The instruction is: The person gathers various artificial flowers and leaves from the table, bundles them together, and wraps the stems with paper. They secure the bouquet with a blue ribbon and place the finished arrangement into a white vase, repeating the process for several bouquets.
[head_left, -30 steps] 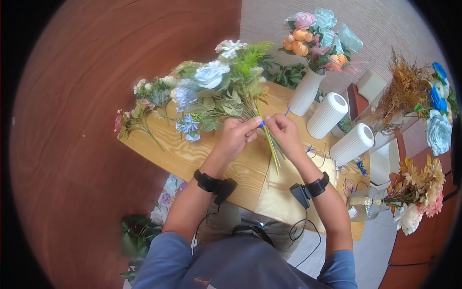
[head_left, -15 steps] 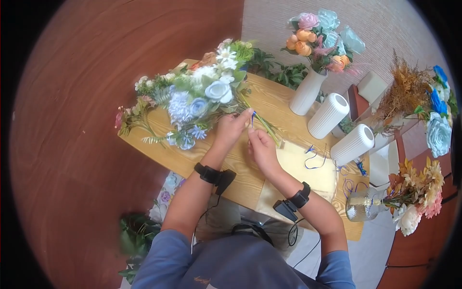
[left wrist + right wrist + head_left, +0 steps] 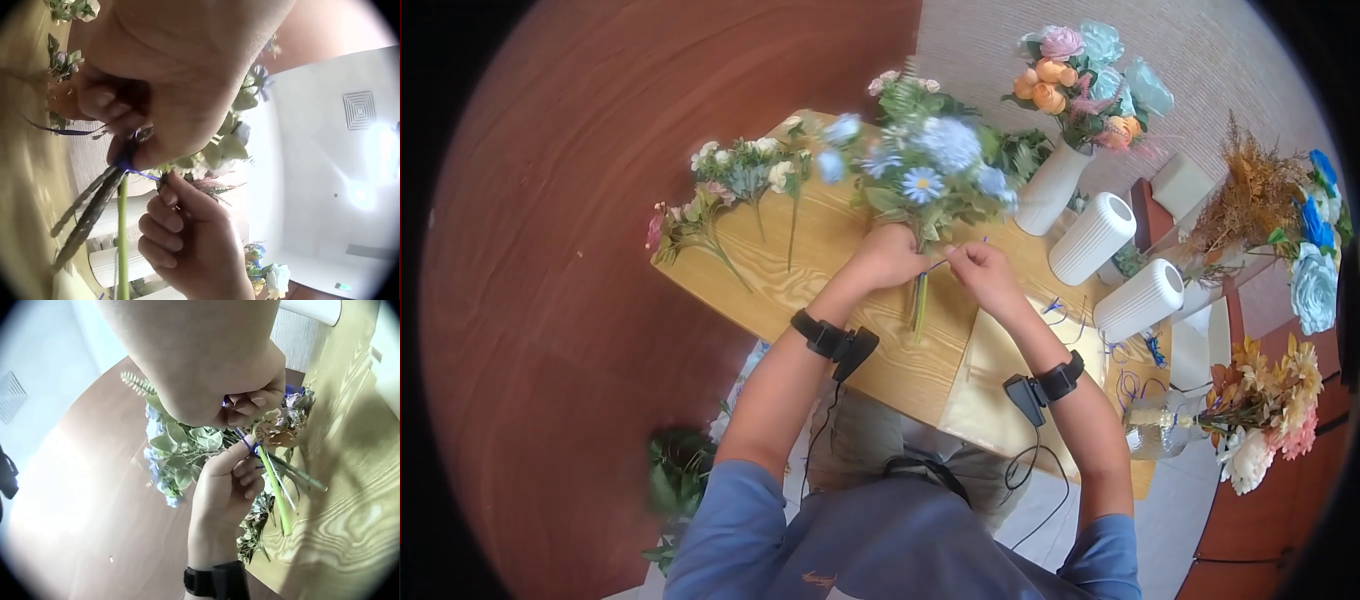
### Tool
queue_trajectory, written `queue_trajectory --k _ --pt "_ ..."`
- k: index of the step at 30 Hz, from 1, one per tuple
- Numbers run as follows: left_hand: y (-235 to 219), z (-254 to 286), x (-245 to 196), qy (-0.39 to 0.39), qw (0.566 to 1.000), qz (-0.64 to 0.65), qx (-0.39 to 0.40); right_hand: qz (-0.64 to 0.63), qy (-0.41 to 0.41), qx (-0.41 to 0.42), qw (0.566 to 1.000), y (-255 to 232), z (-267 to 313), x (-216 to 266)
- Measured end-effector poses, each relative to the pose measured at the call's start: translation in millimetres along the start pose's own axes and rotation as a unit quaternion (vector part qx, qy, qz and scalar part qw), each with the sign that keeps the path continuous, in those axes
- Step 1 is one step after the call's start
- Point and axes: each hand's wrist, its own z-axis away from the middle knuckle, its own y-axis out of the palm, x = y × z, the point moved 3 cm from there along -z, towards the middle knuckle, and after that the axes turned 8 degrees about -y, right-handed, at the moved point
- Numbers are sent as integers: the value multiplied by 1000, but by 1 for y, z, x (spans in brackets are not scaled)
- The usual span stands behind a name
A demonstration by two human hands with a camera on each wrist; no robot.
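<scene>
Left grip (image 3: 890, 260) clamped on the bouquet (image 3: 935, 165) by its stems (image 3: 273, 486), pale-blue blooms (image 3: 949, 145), green leaves (image 3: 177, 439), held over the surface (image 3: 890, 375), right grip (image 3: 987, 277) pinching blue ribbon (image 3: 145, 175) beside it, forearms (image 3: 772, 425) reaching forward.

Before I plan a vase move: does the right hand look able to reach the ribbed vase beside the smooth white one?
Probably yes: the ribbed vase stands near the right hand with nothing visible between them, though that hand would first need to release the blue ribbon.
</scene>
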Motion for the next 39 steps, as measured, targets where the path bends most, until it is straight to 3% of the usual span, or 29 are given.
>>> queue_trajectory --k 6,8,10,18,21,23,26,29,34,39 --pt "30 -1 17 -52 994 -57 80 46 1 -12 999 10 9 -31" --pt "32 6 18 -45 996 -48 59 37 40 2 999 10 11 -33" --pt "30 15 18 -40 998 -42 38 33 25 -6 999 11 11 -43" --pt "32 29 22 117 991 -53 -27 43 -15 -42 998 11 8 -55" --pt "32 26 27 141 989 -42 -5 6 -2 -41 999 8 11 -47" --pt "30 25 25 148 988 -35 2 -145 113 -1 983 9 16 -38" --pt "30 24 23 147 989 -22 14 -258 58 -3 964 16 18 -37" --pt "31 23 22 139 990 -22 27 -286 16 -13 958 22 18 -30" --pt "20 22 17 116 992 23 45 -279 28 -4 960 22 15 -36" --pt "18 18 16 160 987 -2 32 -263 24 14 964 22 15 -38"
